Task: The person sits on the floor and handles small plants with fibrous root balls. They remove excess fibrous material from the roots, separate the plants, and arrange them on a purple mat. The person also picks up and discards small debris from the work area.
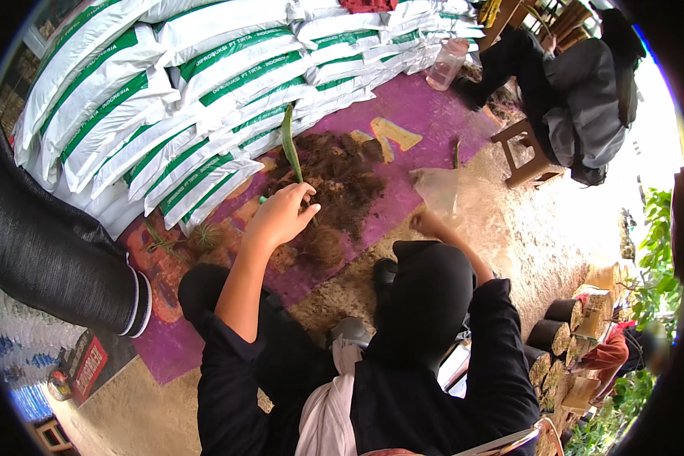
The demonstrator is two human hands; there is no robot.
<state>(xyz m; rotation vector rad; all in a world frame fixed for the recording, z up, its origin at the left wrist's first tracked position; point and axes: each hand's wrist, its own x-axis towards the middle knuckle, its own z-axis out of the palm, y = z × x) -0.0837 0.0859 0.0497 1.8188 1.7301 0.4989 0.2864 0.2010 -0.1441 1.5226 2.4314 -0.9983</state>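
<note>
My left hand [288, 212] is curled around the lower part of a snake plant leaf [289, 142], which stands nearly upright. Under that hand, a heap of dark potting soil [339, 168] covers part of a purple banner sheet [370, 228]. A round, brown fibrous clump [324, 246] sits just below my fingers. Beside my wrist a small green object [263, 200] peeks out, mostly hidden. To the right, my right hand [426, 223] has its fingers curled by a clear plastic bag [442, 188]; whether it grips the bag is unclear.
White sacks with green bands [233, 62] are stacked behind the sheet. A spiky little plant [206, 236] lies at left, near a black fabric roll [51, 239]. A person sits on a brown stool [521, 151] near a clear plastic jar [447, 64]. Pots [550, 333] stand at right.
</note>
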